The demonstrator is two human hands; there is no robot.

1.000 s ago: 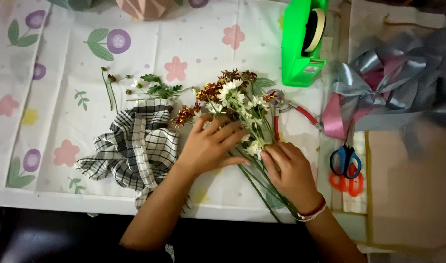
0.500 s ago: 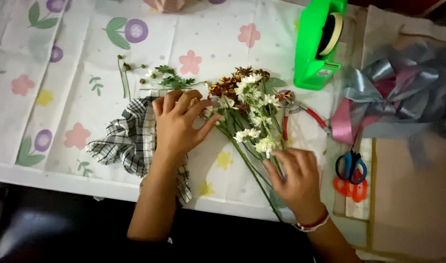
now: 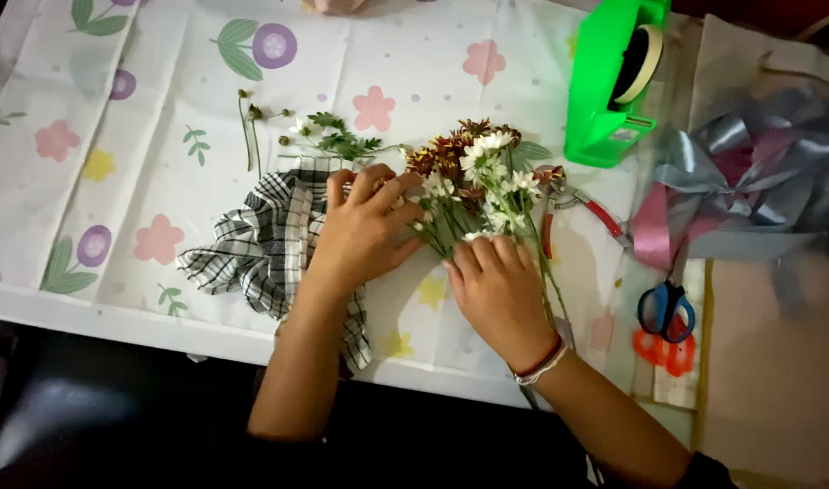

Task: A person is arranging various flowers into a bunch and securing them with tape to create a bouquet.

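Fingers: my left hand (image 3: 365, 231) has them spread flat, tips touching the left edge of the flowers (image 3: 473, 186); palm rests on the checked cloth (image 3: 260, 244). Right hand (image 3: 496, 294) has fingers (image 3: 476, 258) together, curled down onto the stems just below the heads. Can't tell if anything is actually pinched underneath.

Largest first: desk (image 3: 143, 109) under a floral cover. Ribbon pile (image 3: 750, 181), grey and pink, at far right. Green tape dispenser (image 3: 614, 86) above the bunch. Cloth at left, partly under my left wrist. Flowers lie mid-desk, heads away from me, stems running under my right hand toward the desk edge. Red cutters (image 3: 578, 204) touch the bunch's right side. Blue scissors (image 3: 665, 311) sit near my right wrist. Loose sprigs (image 3: 333, 138) upper left.

My read for doing this well: keep the right hand pinning stems at one point, left hand nudging heads level. Light pressure, blooms crush easily. Keep stems parallel, clear of the cutters.
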